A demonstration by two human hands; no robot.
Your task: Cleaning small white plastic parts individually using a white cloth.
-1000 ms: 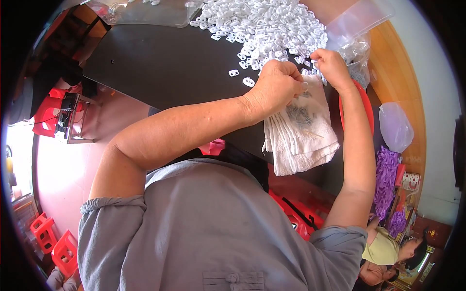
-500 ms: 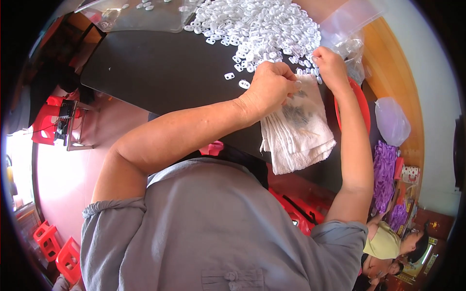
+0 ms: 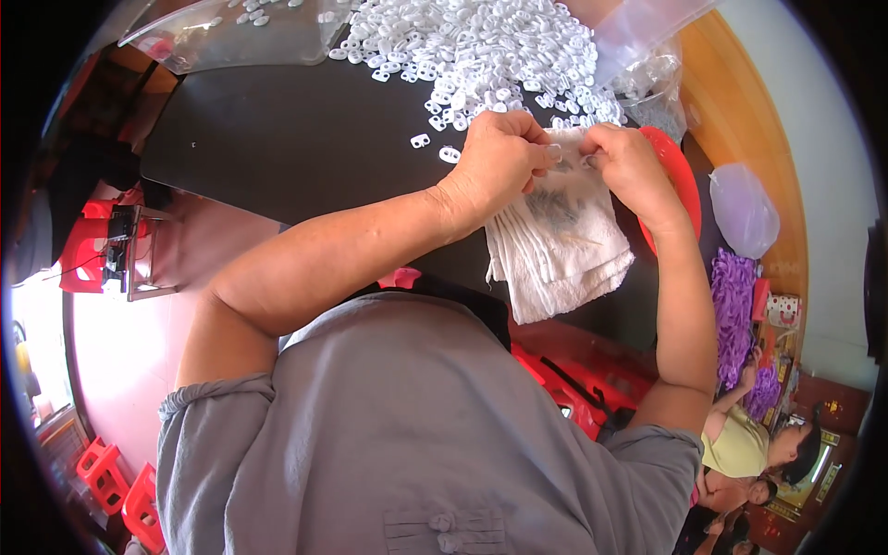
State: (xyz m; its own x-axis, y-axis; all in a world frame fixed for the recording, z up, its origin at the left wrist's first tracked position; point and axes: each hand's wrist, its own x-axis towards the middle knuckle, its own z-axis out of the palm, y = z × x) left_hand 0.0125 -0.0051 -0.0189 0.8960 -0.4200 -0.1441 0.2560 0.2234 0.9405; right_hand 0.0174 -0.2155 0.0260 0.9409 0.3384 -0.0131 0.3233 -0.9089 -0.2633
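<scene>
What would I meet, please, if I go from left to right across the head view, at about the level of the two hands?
Loose white two-hole piece → left hand → right hand → pale translucent plastic bag → pale wall.

Downward fisheye view from head height

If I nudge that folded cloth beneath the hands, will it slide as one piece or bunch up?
The folded cloth would probably flop and bunch, since its layers separate loosely along the left side. It seems unlikely to be slippery, as its surface looks rough and fuzzy. Lying low and flat, it shouldn't roll or tip.
</scene>
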